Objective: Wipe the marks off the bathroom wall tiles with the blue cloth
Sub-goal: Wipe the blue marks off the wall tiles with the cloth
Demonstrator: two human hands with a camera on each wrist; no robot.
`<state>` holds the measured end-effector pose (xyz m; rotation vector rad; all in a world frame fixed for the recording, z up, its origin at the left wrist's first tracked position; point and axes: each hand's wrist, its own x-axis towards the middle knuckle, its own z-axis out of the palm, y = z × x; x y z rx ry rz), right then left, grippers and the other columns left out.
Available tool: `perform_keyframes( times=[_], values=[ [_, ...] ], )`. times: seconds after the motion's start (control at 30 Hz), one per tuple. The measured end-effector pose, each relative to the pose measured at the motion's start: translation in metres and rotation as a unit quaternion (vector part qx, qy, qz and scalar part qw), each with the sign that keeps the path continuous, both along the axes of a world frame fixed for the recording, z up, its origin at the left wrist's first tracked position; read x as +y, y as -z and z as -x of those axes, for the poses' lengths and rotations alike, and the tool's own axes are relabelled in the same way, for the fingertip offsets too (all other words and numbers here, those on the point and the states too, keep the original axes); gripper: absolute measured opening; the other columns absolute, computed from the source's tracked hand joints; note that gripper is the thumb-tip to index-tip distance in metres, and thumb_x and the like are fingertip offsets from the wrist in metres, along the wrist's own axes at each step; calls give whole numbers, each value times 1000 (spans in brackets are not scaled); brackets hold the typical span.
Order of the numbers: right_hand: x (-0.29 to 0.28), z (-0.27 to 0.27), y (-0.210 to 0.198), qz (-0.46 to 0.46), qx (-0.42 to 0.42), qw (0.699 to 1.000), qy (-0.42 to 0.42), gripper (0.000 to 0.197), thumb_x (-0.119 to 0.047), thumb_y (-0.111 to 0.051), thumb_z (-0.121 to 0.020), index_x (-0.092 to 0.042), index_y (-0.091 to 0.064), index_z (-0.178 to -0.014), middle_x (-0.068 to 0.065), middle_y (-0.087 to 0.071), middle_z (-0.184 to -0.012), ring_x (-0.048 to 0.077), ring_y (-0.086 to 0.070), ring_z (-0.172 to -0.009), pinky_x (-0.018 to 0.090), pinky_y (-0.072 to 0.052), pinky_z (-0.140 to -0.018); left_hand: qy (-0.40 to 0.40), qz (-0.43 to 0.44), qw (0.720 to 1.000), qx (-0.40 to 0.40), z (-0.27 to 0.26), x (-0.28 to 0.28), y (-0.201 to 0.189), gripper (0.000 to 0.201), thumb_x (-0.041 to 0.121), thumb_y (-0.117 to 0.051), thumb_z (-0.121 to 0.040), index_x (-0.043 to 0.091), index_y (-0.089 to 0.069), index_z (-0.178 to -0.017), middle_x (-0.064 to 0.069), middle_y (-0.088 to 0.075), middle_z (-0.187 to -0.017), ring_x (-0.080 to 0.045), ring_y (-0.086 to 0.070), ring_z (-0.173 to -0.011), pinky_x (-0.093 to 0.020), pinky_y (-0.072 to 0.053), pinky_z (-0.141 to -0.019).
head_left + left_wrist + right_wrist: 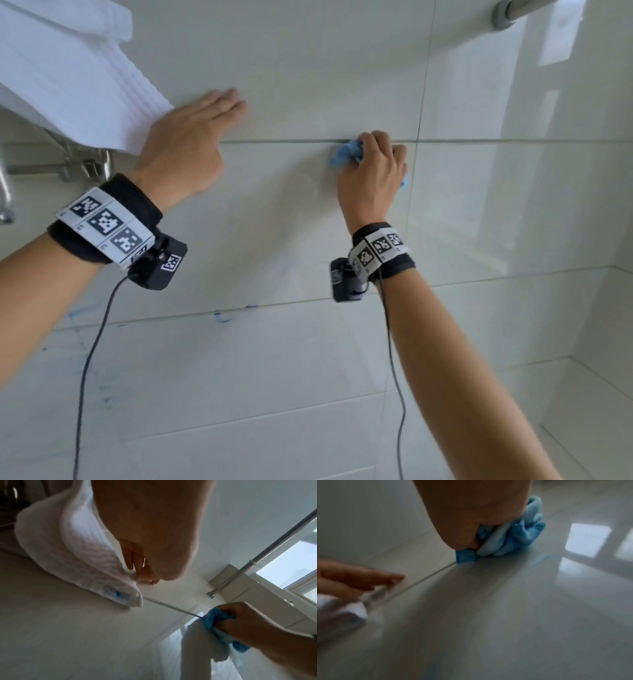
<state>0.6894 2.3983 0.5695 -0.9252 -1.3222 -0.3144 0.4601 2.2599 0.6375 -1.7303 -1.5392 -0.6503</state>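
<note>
My right hand (371, 168) grips the bunched blue cloth (346, 155) and presses it onto the white wall tiles (294, 212) at a horizontal grout line. The wrist views show the cloth (513, 539) (217, 618) crumpled under curled fingers. My left hand (191, 137) lies flat on the tile to the left, fingers straight, beside a hanging white towel (78, 85). Blue marks (222, 317) sit on a lower grout line, with fainter smears (73, 313) further left.
A metal towel rack (68, 168) sits under the white towel (73, 555) at the left. A chrome rail (510, 10) meets the wall at top right. The tiled corner and a side wall (599, 308) lie to the right.
</note>
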Motion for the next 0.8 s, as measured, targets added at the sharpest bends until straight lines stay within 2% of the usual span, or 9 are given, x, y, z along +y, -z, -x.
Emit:
perform_keyframes(
  times=[0.07, 0.17, 0.3, 0.4, 0.47, 0.53, 0.63, 0.7, 0.8],
  values=[
    [-15, 24, 0, -21, -14, 999, -42, 29, 4, -52, -71, -10, -69, -90, 3, -68, -101, 35, -53, -87, 45, -43, -72, 20, -14, 1000, -18, -1, -3, -4, 74, -12, -42, -91, 15, -41, -160, 0, -33, -169, -21, -32, -155, -44, -32, -125],
    [-35, 54, 7, -63, -156, 984, -63, 32, 1, -52, -74, -9, -72, -98, 4, -69, -108, 36, -55, -89, 45, -45, -74, -16, -29, 999, -23, 6, -5, -16, 74, -7, -48, -90, 7, -33, -162, -9, -26, -172, -27, -23, -158, -50, -26, -127],
    [-25, 22, -11, -67, -216, 972, -68, 36, -4, -54, -77, -16, -74, -105, -2, -71, -112, 33, -58, -90, 47, -49, -75, -44, -16, 999, -16, 14, -8, -18, 77, -6, -46, -93, 7, -21, -165, -9, -18, -174, -24, -16, -161, -46, -21, -129],
    [-5, -18, -7, -59, -166, 984, -17, 36, -13, -48, -83, -19, -76, -105, -4, -73, -110, 33, -60, -90, 48, -51, -77, -48, -11, 999, 5, 17, -11, -14, 81, -3, -49, -93, 10, -16, -167, -7, -14, -175, -23, -12, -162, -44, -17, -131],
    [0, -24, -1, -31, -112, 993, -1, 36, -16, -47, -84, -22, -76, -105, -8, -72, -110, 30, -58, -93, 46, -49, -80, -55, -15, 998, 6, 19, -11, -12, 84, 0, -51, -94, 11, -13, -167, -5, -11, -175, -22, -10, -162, -43, -14, -132],
    [1, -10, 0, 6, -58, 998, 23, 39, -12, -49, -78, -22, -75, -106, -11, -70, -113, 29, -55, -98, 41, -45, -82, -63, -19, 998, 15, 18, -8, -10, 82, -2, -50, -96, 12, -12, -167, -6, -11, -175, -23, -10, -162, -42, -13, -132],
    [-13, 26, -4, 7, 7, 1000, 15, 25, -9, -50, -77, -16, -71, -90, -5, -70, -101, 31, -53, -88, 43, -45, -73, -75, -13, 997, 25, 19, -5, -10, 83, 2, -55, -97, 9, -11, -167, -7, -11, -175, -26, -9, -162, -42, -12, -132],
    [-27, 54, 3, -35, -50, 998, -9, 23, -6, -50, -77, -13, -69, -88, -1, -69, -98, 31, -52, -82, 44, -45, -69, -79, -17, 996, 31, 20, -3, -10, 84, 2, -56, -96, 9, -12, -167, -8, -12, -175, -27, -10, -162, -43, -13, -132],
    [-44, 79, 12, -73, -183, 979, -44, 38, -2, -51, -77, -13, -72, -108, -3, -69, -115, 30, -54, -88, 41, -43, -74, -76, -10, 996, 33, 21, -4, -12, 87, 1, -59, -94, 9, -13, -167, -8, -13, -175, -28, -11, -162, -45, -16, -131]
  ],
)
